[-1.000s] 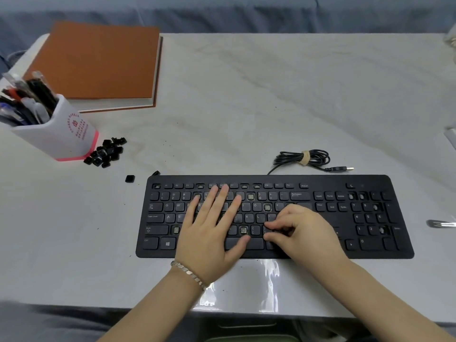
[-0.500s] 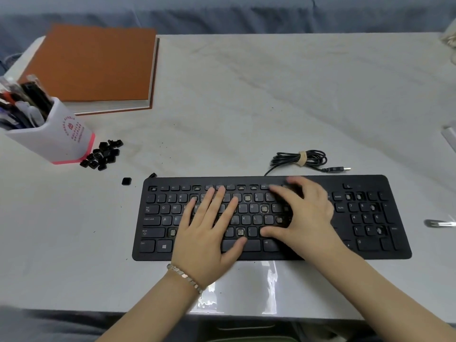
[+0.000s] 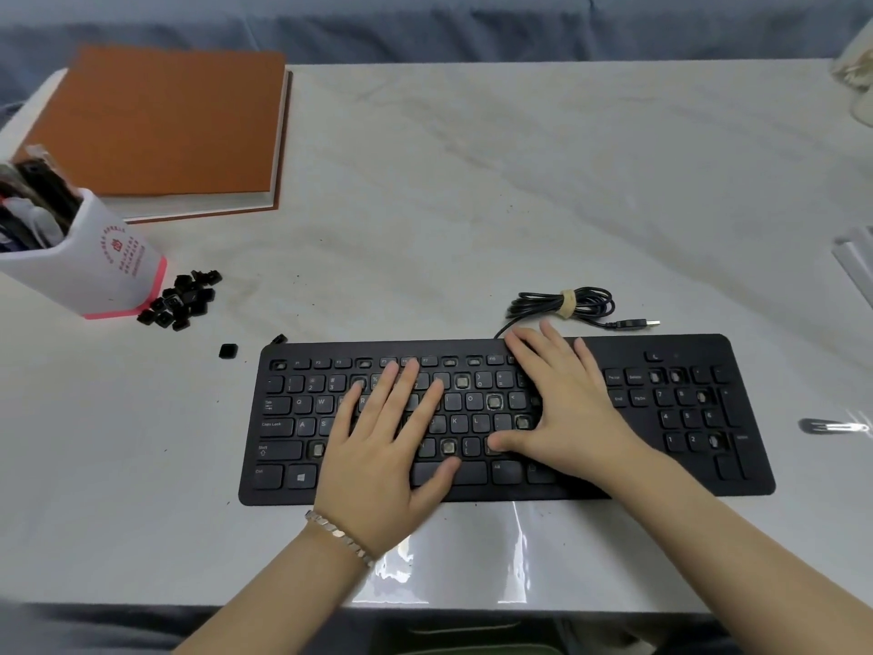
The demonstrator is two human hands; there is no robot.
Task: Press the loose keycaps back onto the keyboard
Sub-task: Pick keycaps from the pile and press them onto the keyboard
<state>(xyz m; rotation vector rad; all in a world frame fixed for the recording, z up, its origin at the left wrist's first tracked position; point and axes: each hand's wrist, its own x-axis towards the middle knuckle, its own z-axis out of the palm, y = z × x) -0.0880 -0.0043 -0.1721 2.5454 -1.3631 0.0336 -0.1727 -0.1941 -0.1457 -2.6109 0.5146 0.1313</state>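
Currently I see both hands lying flat on the black keyboard (image 3: 685,352), which sits on the pale bench (image 3: 472,182) near its front edge. The left hand (image 3: 382,446) rests over the left-middle letter keys, its fingers (image 3: 401,390) straight and spread, gripping nothing, with the thumb near the space bar. A beaded bracelet (image 3: 338,536) circles that wrist. The right hand (image 3: 567,408) lies just beside it over the keys further right, its fingers also straight and splayed and holding nothing, the tips reaching the keyboard's far edge. Several bare sockets (image 3: 494,401) show among the keys between and around the hands. The loose keycaps (image 3: 182,300) are heaped on the bench beyond the keyboard's left end, touching the foot of a white pen cup (image 3: 89,271). One single keycap (image 3: 228,350) lies apart, near the keyboard's far left corner. The bundled cable (image 3: 567,302) lies just behind the keyboard, and an orange book (image 3: 165,120) sits at the far left.
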